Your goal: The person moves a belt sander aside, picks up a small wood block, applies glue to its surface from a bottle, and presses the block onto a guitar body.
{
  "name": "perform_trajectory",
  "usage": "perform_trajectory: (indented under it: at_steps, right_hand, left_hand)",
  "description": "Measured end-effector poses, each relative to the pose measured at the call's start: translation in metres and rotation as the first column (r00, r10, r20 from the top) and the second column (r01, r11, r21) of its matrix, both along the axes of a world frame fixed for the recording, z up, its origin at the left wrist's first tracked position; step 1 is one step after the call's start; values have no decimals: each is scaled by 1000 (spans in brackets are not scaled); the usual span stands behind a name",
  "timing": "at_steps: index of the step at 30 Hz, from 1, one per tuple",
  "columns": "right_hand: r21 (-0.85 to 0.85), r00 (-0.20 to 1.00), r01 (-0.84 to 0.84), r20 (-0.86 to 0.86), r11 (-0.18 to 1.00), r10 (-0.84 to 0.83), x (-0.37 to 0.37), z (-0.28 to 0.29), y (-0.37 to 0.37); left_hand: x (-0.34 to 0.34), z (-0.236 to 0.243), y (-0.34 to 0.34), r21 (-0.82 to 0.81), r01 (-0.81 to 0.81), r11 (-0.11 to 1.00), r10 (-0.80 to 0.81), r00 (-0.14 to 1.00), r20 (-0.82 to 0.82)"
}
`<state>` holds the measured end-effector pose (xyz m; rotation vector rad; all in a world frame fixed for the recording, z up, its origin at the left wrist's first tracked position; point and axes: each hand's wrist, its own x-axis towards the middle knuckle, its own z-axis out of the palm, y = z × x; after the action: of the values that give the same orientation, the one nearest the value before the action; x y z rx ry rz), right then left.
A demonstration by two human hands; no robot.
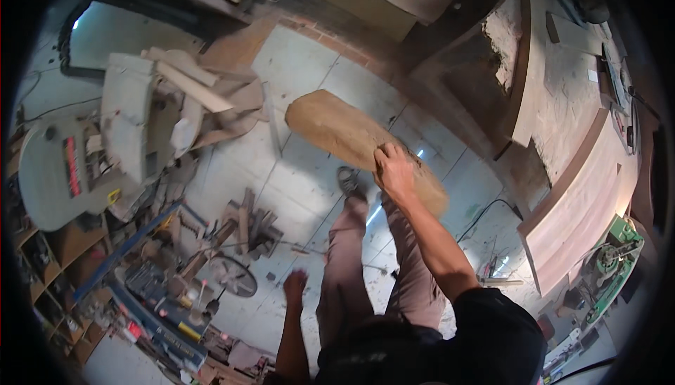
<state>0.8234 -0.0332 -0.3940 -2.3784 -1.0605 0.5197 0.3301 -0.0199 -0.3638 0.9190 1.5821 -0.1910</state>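
Note:
My right hand grips the near long edge of a brown oblong board with rounded ends, held slanting over the tiled floor in front of my legs. The board hides part of my right leg and foot; my left shoe shows beside it. My left hand hangs low beside my left leg, apart from the board, with its fingers too blurred to read.
Curved wooden pieces are piled at left above a cluttered shelf. Tools, offcuts and a spoked wheel lie lower left. At right stand a worn workbench, a curved pale panel and a green machine. A cable crosses the tiles.

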Motion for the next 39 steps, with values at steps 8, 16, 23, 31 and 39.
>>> perform_trajectory:
  at_steps: [8, 16, 23, 31, 39]
  right_hand:
    - [276, 953, -303, 73, 912, 294, -93, 248, -44]
    - [402, 918, -379, 278, 833, 284, -142, 324, -40]
    - [362, 843, -381, 513, 851, 159, -136, 379, -48]
    - [429, 793, -220, 602, 876, -95, -149, 420, -73]
    - [808, 886, 126, 169, 575, -431, -108, 481, -163]
  left_hand:
    - [245, 56, 76, -393, -292, 872, 489, 453, 746]
    - [275, 188, 98, -393, -237, 889, 451, 299, 841]
    - [296, 254, 117, -311, -120, 943, 334, 327, 884]
    - [336, 325, 122, -187, 55, 981, 158, 336, 929]
    - [405, 387, 60, 0, 220, 976, -83, 366, 927]
